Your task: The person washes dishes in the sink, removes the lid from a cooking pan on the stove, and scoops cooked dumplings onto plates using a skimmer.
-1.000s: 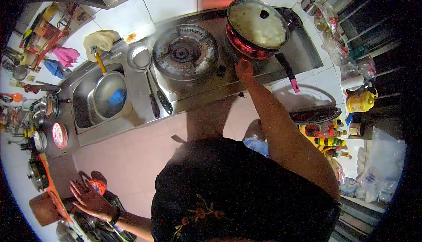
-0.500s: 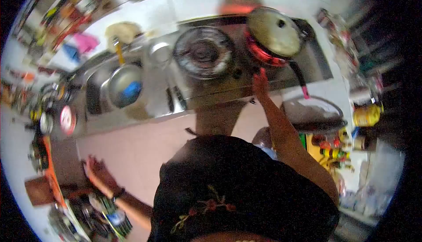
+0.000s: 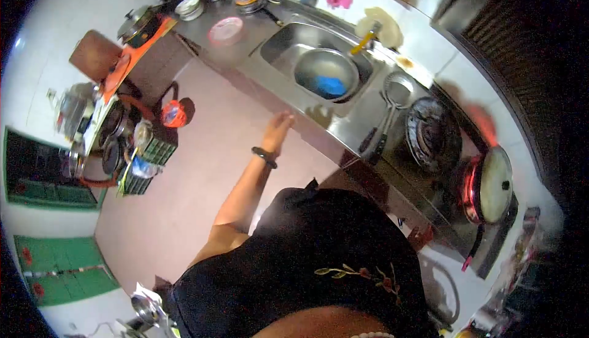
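Left hand: 1, bare, raised over pink floor, just beside the near edge of a steel counter; fingers extended, clamped on nothing; contact with counter, cannot tell. Black bracelet at wrist. Right hand: 1, dim and blurred, low at the near edge of the stove; grip, cannot tell whether apart or together. Counter: placed along the far side, far left towards near right. Sink: 1, set in counter, beyond left hand; contains metal bowl, 1, with blue cloth inside. Yellow tap handle: 1, at far rim of sink. Utensils: 2, dark-handled, side by side between sink and burner, including 1 skimmer. Burner: 1, blackened, ring-shaped, bare on top. Lidded pan: 1, at right end of stove, lit red on left side; dark handle with pink tip, pointing near. Red-rimmed plate: 1, on counter left of sink. White bowls: stacked, farther left. Red bag: 1, left, beside green crate.
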### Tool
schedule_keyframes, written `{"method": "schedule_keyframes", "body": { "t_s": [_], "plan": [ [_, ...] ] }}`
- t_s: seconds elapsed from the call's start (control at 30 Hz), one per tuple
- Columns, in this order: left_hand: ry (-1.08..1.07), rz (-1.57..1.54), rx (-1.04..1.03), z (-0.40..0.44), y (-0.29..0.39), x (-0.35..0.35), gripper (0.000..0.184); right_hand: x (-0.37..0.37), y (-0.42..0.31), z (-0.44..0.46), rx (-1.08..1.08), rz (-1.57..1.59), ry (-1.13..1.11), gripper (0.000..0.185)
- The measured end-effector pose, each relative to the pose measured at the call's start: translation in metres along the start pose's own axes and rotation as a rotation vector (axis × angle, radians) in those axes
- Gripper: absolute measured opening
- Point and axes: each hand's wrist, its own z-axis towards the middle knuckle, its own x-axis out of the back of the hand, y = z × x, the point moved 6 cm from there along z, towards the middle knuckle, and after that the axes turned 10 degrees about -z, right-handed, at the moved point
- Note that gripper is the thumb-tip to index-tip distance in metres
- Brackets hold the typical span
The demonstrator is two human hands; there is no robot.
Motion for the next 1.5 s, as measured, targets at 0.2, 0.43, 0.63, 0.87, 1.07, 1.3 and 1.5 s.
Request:
{"method": "schedule_keyframes", "body": {
  "t_s": [0.2,0.43,0.63,0.87,1.07,1.3,1.5],
  "plan": [
    [-0.038,0.397,-0.292,0.004,-0.015,0.007,0.032,0.001,-0.122,0.007,-0.129,0.51,-0.519,0.054],
    [-0.23,0.072,0.096,0.015,-0.018,0.002,0.033,0.015,-0.209,0.053,-0.266,0.957,-0.745,0.057],
    [-0.455,1.105,-0.347,0.021,-0.042,0.012,0.048,-0.033,-0.161,0.067,-0.484,1.064,-0.732,0.06],
    [-0.51,0.684,-0.21,0.019,-0.114,0.063,0.045,-0.077,-0.167,0.015,-0.173,0.589,-0.901,0.058],
    [-0.671,0.906,0.136,-0.006,-0.133,0.057,0.05,-0.056,-0.214,0.009,-0.416,0.588,-0.837,0.056],
    [-0.783,0.917,-0.023,-0.009,-0.137,0.023,0.046,-0.068,-0.176,-0.02,-0.4,0.65,-0.814,0.048],
    [-0.766,1.013,-0.275,0.005,-0.117,-0.021,0.043,-0.059,-0.161,-0.03,-0.312,0.29,-0.79,0.039]
  ]
}}
